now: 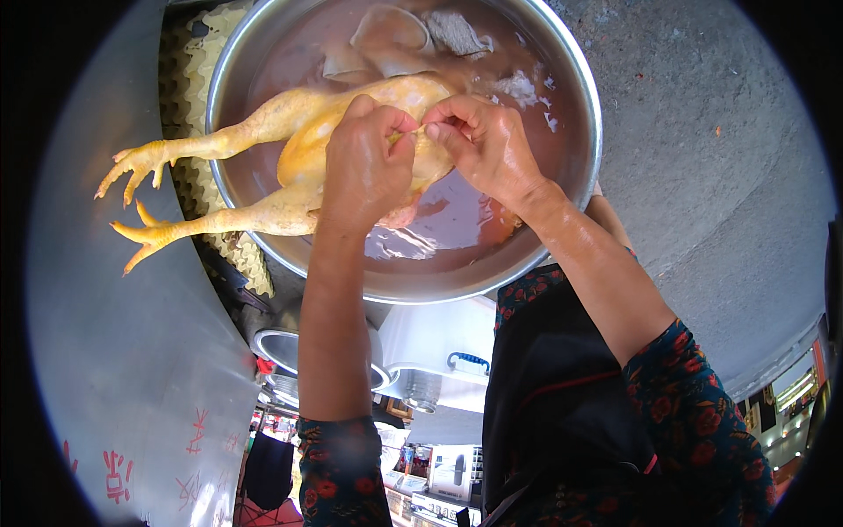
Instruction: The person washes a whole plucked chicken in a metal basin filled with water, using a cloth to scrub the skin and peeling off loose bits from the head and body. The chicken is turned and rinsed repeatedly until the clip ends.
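A plucked yellow chicken [309,148] lies across a large round metal basin [596,151] of murky reddish water. Both its legs stick out over the left rim, feet spread. My left hand [369,165] rests over the middle of the body, thumb and forefinger pinching at the skin. Right beside it, my right hand [487,145] pinches at nearly the same spot, so the fingertips of both almost meet. Whatever fine bit lies between the fingertips is too small to make out. My hands cover part of the bird.
A limp pale cloth-like piece [392,39] and a grey cloth [458,33] lie in the water, with white bits [520,89] nearby. Pulp egg trays [253,263] sit between the basin and a metal panel [132,316] bearing red writing. Rough concrete [698,165] extends rightward.
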Tool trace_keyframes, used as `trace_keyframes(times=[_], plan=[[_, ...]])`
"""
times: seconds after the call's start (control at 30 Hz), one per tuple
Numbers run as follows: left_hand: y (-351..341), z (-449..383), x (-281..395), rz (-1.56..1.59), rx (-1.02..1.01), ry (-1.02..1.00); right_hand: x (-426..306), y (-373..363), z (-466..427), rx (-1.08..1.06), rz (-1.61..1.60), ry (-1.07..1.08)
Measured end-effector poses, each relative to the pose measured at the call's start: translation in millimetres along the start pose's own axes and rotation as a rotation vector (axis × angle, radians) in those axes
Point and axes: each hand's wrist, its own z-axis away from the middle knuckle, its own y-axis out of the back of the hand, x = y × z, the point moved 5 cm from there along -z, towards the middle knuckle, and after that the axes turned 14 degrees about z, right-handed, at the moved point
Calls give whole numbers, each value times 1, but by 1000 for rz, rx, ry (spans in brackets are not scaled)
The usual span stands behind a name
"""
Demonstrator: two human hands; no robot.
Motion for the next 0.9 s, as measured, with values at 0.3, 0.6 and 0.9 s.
trace_keyframes(times=[0.3, 0.6, 0.9], plan=[[3, -4, -13, 239, 6, 69, 1, 0, -7, -11, -104, -100], [0, -7, -19, 259, -18, 63, -3, 5, -12, -67, 97, 12], [-2, -7, -18, 266, -57, 80, -3, 7, -9, -76, 7, 23]])
